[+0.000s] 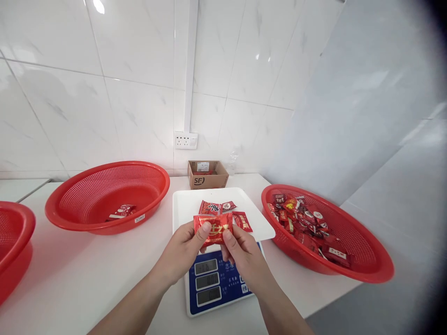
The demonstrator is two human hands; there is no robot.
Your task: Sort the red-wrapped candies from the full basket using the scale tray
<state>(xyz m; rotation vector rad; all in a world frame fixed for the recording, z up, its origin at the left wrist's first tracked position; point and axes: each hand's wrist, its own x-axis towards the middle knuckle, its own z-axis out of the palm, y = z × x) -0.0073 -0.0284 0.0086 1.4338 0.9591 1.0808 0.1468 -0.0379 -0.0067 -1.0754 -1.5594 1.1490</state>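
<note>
Head view, as I watch: left hand [182, 251] and right hand [245, 255] pinch opposite ends of a shiny red, gold-lettered rectangular packet [217, 229] above the white plastic weighing pan [257, 224]; light thumb pressure should keep it uncrumpled.

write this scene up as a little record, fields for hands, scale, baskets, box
left hand: pinching one end of a red packet
right hand: pinching its other end
scale: beneath the hands, loose packets on its white pan
right basket: many packets
left basket: a few packets
far-left basket: partly out of view
cardboard box: behind the scale
</note>
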